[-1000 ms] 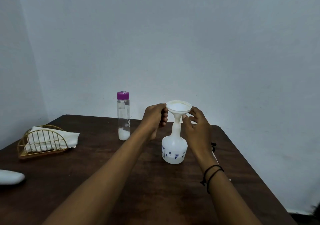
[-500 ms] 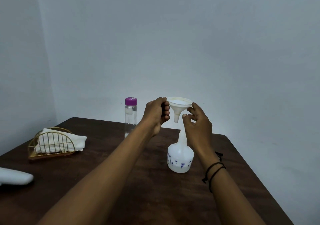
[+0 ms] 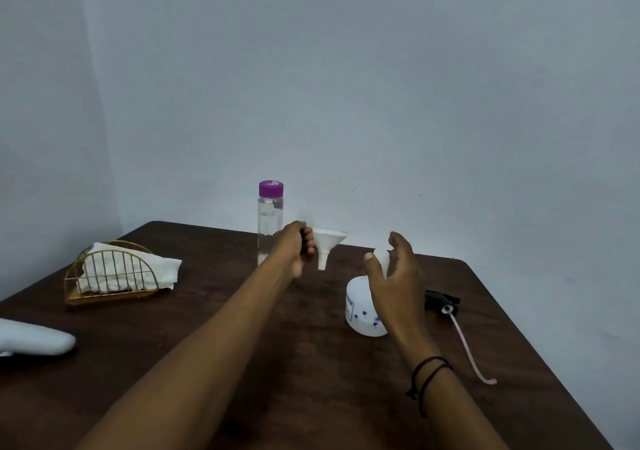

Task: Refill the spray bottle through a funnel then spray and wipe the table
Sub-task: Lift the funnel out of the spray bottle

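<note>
My left hand (image 3: 295,243) grips the white funnel (image 3: 327,246) by its rim handle and holds it in the air to the left of the spray bottle. The white spray bottle (image 3: 360,307), printed with small blue flowers, stands uncapped on the dark wooden table (image 3: 242,363). My right hand (image 3: 398,276) is around the bottle's neck with loosely curved fingers, and I cannot tell whether it touches it. The black spray head (image 3: 441,302) with its pink tube lies on the table right of the bottle. A clear bottle with a purple cap (image 3: 270,221) stands behind my left hand.
A gold wire holder with white cloths (image 3: 117,271) sits at the table's left. A white rounded object (image 3: 33,340) lies at the left edge. Pale walls close the corner behind the table.
My left hand lifted the funnel out of the spray bottle's neck and carried it left. My right hand let go of the funnel's stem and dropped to the bottle's neck.
</note>
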Demonstrator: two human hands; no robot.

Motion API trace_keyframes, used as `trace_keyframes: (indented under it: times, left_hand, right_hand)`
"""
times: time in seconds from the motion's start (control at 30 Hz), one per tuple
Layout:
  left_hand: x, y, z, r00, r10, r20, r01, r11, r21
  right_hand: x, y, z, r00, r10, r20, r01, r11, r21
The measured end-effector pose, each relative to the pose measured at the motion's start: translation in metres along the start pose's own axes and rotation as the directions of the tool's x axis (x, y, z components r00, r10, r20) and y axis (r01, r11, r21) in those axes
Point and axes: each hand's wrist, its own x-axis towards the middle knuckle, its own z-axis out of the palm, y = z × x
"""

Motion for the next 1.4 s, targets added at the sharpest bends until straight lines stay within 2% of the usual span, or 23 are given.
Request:
trace_keyframes:
  times: [0.1, 0.2, 0.47, 0.73, 0.83, 0.9, 0.93, 1.0, 1.1, 1.23, 1.3, 1.4]
  left_hand:
    - [0.016, -0.014, -0.003, 0.995, -0.102, -0.021, 0.102, 0.995, -0.016]
    - [0.029, -0.025, -0.004, 0.986, -0.147, -0.081, 0.147, 0.989, 0.003]
    - [0.049, -0.04, -0.017, 0.967, -0.161, -0.195, 0.168, 0.986, 0.02]
    - [0.052, -0.05, -0.024, 0.955, -0.2, -0.219, 0.186, 0.979, -0.084]
    - [0.039, -0.049, -0.018, 0.961, -0.145, -0.237, 0.145, 0.989, -0.017]
    - [0.023, -0.05, -0.01, 0.972, 0.015, -0.235, 0.022, 0.988, 0.151]
    - [0.014, -0.052, -0.005, 0.974, 0.119, -0.194, -0.071, 0.968, 0.239]
    - [-0.003, -0.058, 0.003, 0.946, 0.322, -0.026, -0.29, 0.882, 0.373]
    - [-0.019, -0.071, 0.008, 0.834, 0.516, 0.194, -0.536, 0.677, 0.505]
    - [-0.025, -0.087, 0.011, 0.708, 0.521, 0.476, -0.702, 0.45, 0.552]
    - [-0.022, -0.096, 0.009, 0.682, 0.492, 0.541, -0.726, 0.365, 0.583]
    - [-0.017, -0.104, 0.005, 0.681, 0.435, 0.59, -0.726, 0.29, 0.624]
  right_hand:
    - [-0.006, 0.008, -0.001, 1.0, 0.002, -0.011, -0.002, 1.0, -0.014]
    - [-0.006, 0.018, -0.001, 0.999, 0.031, -0.012, -0.032, 0.999, -0.018]
    - [-0.009, 0.031, 0.007, 0.996, 0.057, 0.063, -0.049, 0.992, -0.117]
    - [-0.009, 0.033, 0.007, 0.995, 0.045, 0.092, -0.032, 0.99, -0.138]
    - [-0.01, 0.033, 0.005, 0.995, 0.046, 0.088, -0.033, 0.99, -0.137]
    - [-0.01, 0.032, 0.003, 0.996, 0.045, 0.082, -0.034, 0.991, -0.132]
    - [-0.01, 0.031, 0.001, 0.996, 0.044, 0.083, -0.034, 0.992, -0.122]
    - [-0.009, 0.028, -0.003, 0.994, 0.06, 0.088, -0.054, 0.996, -0.076]
    - [-0.008, 0.025, -0.011, 0.993, 0.084, 0.082, -0.086, 0.996, 0.024]
    - [-0.006, 0.025, -0.02, 0.997, 0.07, -0.032, -0.069, 0.997, 0.036]
    - [-0.001, 0.028, -0.027, 0.992, 0.074, -0.099, -0.071, 0.997, 0.036]
    - [0.005, 0.037, -0.035, 0.978, 0.094, -0.186, -0.091, 0.996, 0.025]
